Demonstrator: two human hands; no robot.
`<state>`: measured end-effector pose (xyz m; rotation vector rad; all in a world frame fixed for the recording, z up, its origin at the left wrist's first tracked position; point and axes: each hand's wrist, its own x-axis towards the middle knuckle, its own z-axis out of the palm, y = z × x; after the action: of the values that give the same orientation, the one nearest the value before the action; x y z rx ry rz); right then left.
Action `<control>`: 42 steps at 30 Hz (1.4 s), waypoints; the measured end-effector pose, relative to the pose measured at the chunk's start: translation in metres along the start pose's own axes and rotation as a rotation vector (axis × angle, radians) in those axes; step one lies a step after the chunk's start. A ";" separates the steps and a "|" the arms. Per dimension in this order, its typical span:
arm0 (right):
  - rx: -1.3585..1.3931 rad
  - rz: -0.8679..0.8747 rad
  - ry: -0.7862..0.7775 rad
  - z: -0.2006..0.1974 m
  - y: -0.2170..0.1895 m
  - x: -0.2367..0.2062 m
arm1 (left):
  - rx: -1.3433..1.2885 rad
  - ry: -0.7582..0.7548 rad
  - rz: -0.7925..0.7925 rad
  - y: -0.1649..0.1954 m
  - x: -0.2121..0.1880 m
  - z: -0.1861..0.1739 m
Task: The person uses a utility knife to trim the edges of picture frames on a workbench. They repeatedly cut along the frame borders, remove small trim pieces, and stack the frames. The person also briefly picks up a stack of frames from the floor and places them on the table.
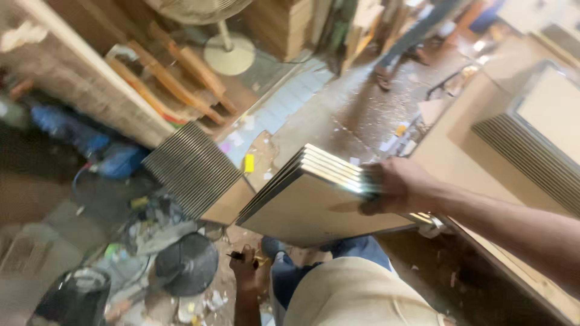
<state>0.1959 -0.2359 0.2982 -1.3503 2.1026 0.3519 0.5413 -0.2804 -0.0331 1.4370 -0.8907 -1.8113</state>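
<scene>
- Slippage looks the likeliest trouble: the right hand [393, 186] grips a stack of thin, pale-faced wooden boards [314, 196] by one edge only, fingers wrapped over the layered side, so the whole weight hangs out toward 9 o'clock with nothing under it.
- Boards in that stack could fan apart, since one hand pinches several loose sheets together.
- The stack's far corner sits just beside a second bundle of ribbed grey-edged boards [196, 169] at 10 o'clock; a swing could knock it.
- The left hand [248, 268], low at 6 o'clock by the knee, is closed on a small dark tool [237, 256], so it seems unable to steady the load.
- Clutter on the floor [326, 115], a round black fan head [186, 264] at 7 o'clock among scraps, could catch a dropped sheet or a foot.
- The pale wooden bench [459, 145] at 3 o'clock carries another ribbed stack [531, 160], well apart from the held one.
</scene>
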 end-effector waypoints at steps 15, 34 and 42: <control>1.977 0.781 0.629 0.337 0.488 -0.235 | 0.821 -0.459 0.241 -0.020 -0.051 0.525; 0.613 1.385 0.996 0.410 0.636 -0.276 | 1.105 -0.560 0.638 -0.103 -0.108 0.679; 1.285 1.250 0.714 0.432 0.615 -0.266 | 1.405 -0.552 0.565 -0.119 -0.105 0.661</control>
<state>-0.1227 0.4564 0.0647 0.7464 2.5670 -1.0171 -0.0953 -0.0533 0.0358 1.0490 -2.8452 -1.0172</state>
